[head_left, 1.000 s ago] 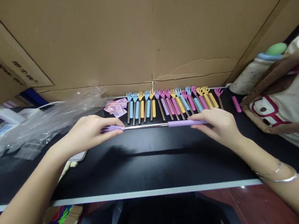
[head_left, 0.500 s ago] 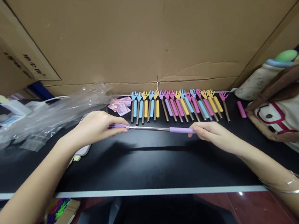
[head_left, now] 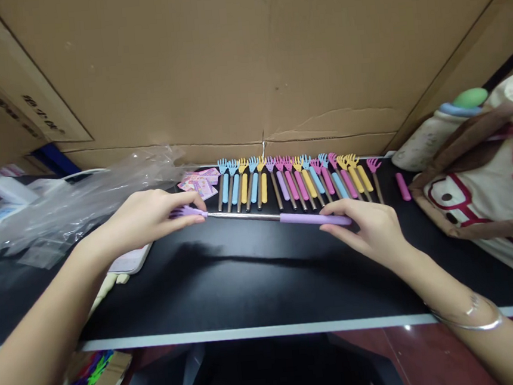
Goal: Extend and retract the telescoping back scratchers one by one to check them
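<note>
Between my two hands, a purple back scratcher (head_left: 245,216) with a metal rod is held level above the black table. My left hand (head_left: 157,216) is closed, pinching it at the base of its purple claw head. At the other end, my right hand (head_left: 365,225) grips the purple sleeve handle (head_left: 308,218) between thumb and fingers; the handle's tip shows past the fingertips. Behind it lies a row of back scratchers (head_left: 282,181) in blue, yellow, pink and purple, most with a coloured sleeve beside the rod.
Left of the row lie small printed cards (head_left: 198,182) and a clear plastic bag (head_left: 99,191). A phone (head_left: 130,260) is partly under my left arm. At right are a loose pink sleeve (head_left: 403,187), a bottle (head_left: 426,138) and a cloth bag (head_left: 507,188). Cardboard (head_left: 227,57) stands behind.
The right hand's grip on the sleeve has changed, and the sleeve's end now shows beyond the fingers. The camera view has shifted slightly. Both hands keep hold of the back scratcher.
</note>
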`<state>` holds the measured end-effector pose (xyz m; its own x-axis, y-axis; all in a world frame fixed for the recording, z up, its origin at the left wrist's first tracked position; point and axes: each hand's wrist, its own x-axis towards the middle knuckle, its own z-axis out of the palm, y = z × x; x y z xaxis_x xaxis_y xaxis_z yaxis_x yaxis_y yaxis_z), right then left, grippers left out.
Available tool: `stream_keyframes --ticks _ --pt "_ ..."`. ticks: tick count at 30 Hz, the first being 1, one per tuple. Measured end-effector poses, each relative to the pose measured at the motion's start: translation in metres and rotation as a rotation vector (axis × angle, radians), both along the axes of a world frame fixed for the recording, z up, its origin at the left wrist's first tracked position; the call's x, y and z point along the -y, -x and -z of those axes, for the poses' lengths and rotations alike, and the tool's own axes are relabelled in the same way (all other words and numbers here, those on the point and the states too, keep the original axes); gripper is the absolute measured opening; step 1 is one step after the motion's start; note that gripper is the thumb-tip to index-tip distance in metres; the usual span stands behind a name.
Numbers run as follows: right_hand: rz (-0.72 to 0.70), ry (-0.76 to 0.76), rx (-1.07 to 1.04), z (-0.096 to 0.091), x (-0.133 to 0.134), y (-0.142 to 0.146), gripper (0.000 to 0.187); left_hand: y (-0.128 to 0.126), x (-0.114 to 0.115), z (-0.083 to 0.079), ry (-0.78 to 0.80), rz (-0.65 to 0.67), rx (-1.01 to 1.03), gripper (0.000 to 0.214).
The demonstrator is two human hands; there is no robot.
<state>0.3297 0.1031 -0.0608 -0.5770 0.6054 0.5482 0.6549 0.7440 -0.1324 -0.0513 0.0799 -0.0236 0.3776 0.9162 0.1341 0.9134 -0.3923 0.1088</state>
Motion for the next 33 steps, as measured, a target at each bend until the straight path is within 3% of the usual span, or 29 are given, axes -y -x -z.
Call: stream_keyframes --ticks 4,12,14,18,20,22,28,33 --pt "-0.017 -0.027 -0.008 0.002 -0.003 -0.003 0.023 -0.002 0.001 -0.001 0.046 0.040 0.015 0.044" --pt "-0.029 0.334 -0.096 0.000 -0.007 -0.001 0.032 -0.004 -0.001 0.006 0.067 0.056 0.069 0.047" --pt "-0.041 0.485 -0.162 -0.001 -0.006 0.000 0.036 -0.005 0.000 0.006 0.044 0.048 0.062 0.048" --pt "-0.118 0.975 -0.283 0.006 -0.010 0.002 0.047 -0.010 0.005 0.005 0.011 0.044 0.034 0.049" --pt "-0.128 1.079 -0.309 0.009 -0.013 0.002 0.048 -0.013 0.006 0.004 0.026 0.034 0.018 0.047" --pt "-0.107 0.992 -0.319 0.010 -0.014 0.003 0.046 -0.014 0.007 0.003 0.061 0.017 0.019 0.046" --pt "-0.092 0.389 -0.175 0.005 -0.008 0.005 0.024 -0.010 0.004 -0.002 0.293 0.019 0.088 0.043" --pt "-0.131 0.107 -0.152 0.006 -0.007 0.002 0.012 -0.013 0.004 -0.004 0.329 0.052 0.110 0.042"
